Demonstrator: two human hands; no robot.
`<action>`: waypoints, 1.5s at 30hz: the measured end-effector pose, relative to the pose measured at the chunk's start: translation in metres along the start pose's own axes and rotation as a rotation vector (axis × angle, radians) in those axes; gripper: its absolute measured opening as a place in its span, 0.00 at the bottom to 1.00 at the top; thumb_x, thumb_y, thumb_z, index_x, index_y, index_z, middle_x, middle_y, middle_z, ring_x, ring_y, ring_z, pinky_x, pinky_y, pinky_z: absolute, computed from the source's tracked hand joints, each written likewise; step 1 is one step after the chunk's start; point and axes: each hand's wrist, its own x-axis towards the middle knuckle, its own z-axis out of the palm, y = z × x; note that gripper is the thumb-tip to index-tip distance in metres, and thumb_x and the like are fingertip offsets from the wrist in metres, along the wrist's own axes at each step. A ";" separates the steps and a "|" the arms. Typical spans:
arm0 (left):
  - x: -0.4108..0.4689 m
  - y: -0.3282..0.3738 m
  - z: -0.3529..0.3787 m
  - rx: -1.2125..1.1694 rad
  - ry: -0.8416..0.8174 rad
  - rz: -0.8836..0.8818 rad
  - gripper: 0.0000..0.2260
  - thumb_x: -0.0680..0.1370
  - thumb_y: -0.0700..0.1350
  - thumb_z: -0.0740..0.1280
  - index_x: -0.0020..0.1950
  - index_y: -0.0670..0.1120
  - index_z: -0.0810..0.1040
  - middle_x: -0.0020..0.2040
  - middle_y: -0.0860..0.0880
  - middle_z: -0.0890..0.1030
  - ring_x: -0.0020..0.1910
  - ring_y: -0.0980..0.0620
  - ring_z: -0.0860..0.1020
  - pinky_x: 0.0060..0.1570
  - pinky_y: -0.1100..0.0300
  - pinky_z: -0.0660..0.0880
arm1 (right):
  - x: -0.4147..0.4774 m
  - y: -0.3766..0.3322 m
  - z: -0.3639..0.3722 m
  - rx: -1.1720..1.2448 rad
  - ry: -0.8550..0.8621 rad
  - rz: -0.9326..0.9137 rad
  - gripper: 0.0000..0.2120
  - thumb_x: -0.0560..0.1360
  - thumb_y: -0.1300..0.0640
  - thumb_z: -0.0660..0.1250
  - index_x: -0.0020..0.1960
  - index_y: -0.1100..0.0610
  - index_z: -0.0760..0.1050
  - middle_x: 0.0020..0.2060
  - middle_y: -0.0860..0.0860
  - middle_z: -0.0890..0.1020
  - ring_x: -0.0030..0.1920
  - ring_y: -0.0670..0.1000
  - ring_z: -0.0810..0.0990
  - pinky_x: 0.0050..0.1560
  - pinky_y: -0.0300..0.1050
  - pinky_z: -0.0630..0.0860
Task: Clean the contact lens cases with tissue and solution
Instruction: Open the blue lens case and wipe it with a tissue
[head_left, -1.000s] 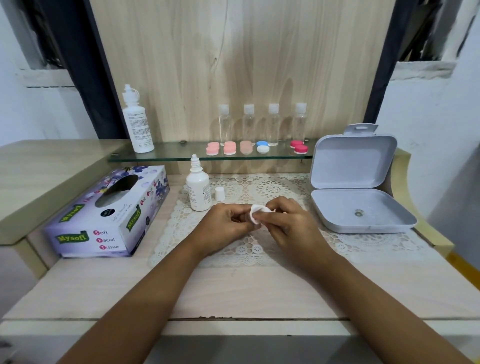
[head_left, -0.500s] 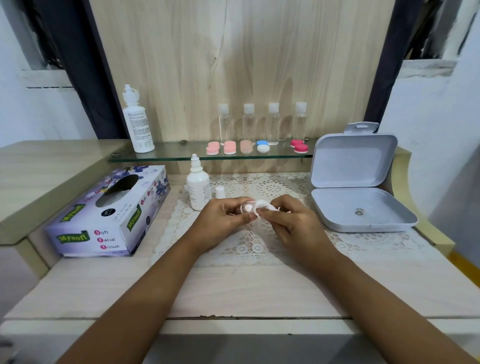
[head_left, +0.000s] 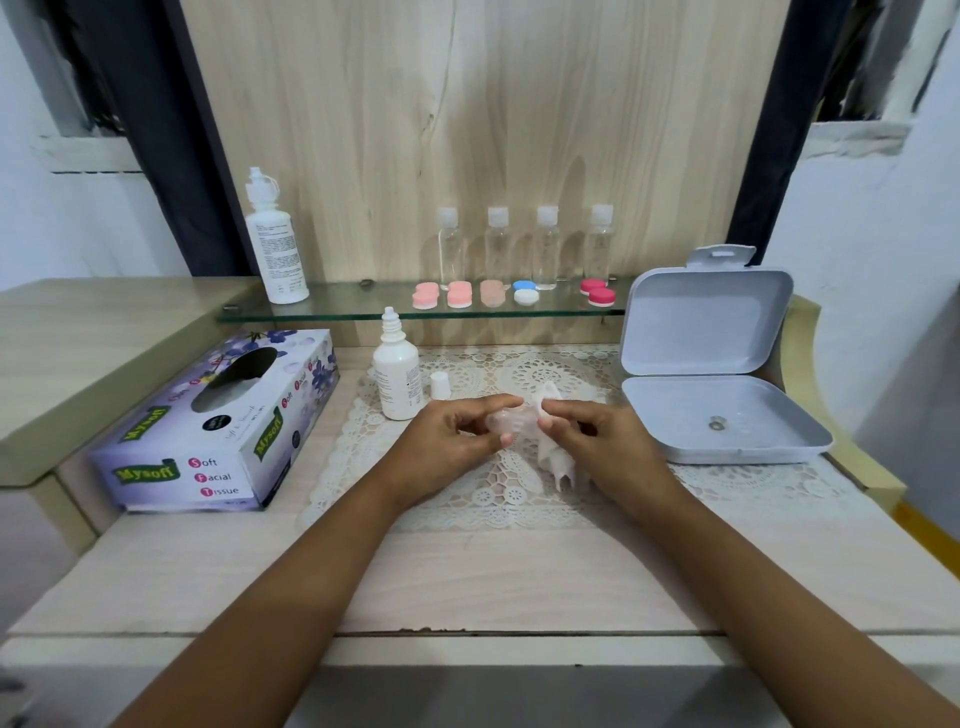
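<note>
left hand (head_left: 447, 441): held above the lace mat (head_left: 467, 493); a clear contact lens case (head_left: 506, 422) is pinched between its thumb and forefinger, and the other fingers are curled.
right hand (head_left: 597, 441): closed round a crumpled white tissue (head_left: 553, 457), which is pressed against the right end of the case.
contact lens case: held in the air between the two hands, over the middle of the mat; its details are blurred.
tissue: one tip is seen above the right fingers, and a twisted tail hangs below the hand towards the mat.
solution bottle (head_left: 397, 374): small, white, stood upright at the back left of the mat, its nozzle bare; its white cap (head_left: 440, 385) is stood just beside it, to the right.
tissue box (head_left: 218, 431): purple, flowered, laid on the worktop (head_left: 467, 582) to the left of the mat.
glass shelf (head_left: 363, 306): fixed behind the mat; a tall white bottle (head_left: 275, 249) is stood at its left end, four clear bottles (head_left: 522, 249) in a row further right, and pink, blue-and-white and red lens cases (head_left: 460, 297) are laid in front of them.
white box (head_left: 722, 447): open at the right of the mat, lid raised; a small metal piece (head_left: 717, 425) is seen inside.
</note>
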 end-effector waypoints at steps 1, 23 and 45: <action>0.000 -0.001 0.000 0.000 -0.003 -0.004 0.16 0.73 0.38 0.71 0.59 0.51 0.78 0.54 0.49 0.82 0.46 0.60 0.77 0.53 0.65 0.75 | 0.000 -0.001 0.000 0.009 -0.003 0.014 0.13 0.74 0.58 0.68 0.58 0.57 0.78 0.50 0.47 0.80 0.51 0.43 0.78 0.51 0.32 0.71; 0.002 -0.009 -0.001 0.520 0.010 -0.018 0.15 0.76 0.46 0.67 0.63 0.47 0.77 0.60 0.51 0.78 0.59 0.56 0.75 0.63 0.58 0.70 | -0.002 0.013 -0.002 -0.568 -0.013 -0.165 0.19 0.74 0.65 0.61 0.64 0.58 0.72 0.58 0.58 0.76 0.56 0.57 0.74 0.51 0.42 0.65; -0.004 -0.011 -0.018 0.941 -0.193 -0.242 0.31 0.79 0.62 0.53 0.75 0.43 0.58 0.75 0.46 0.56 0.73 0.48 0.55 0.71 0.56 0.54 | -0.015 -0.001 -0.002 -0.738 0.001 -0.283 0.07 0.73 0.59 0.58 0.43 0.62 0.73 0.38 0.59 0.76 0.39 0.61 0.76 0.42 0.49 0.73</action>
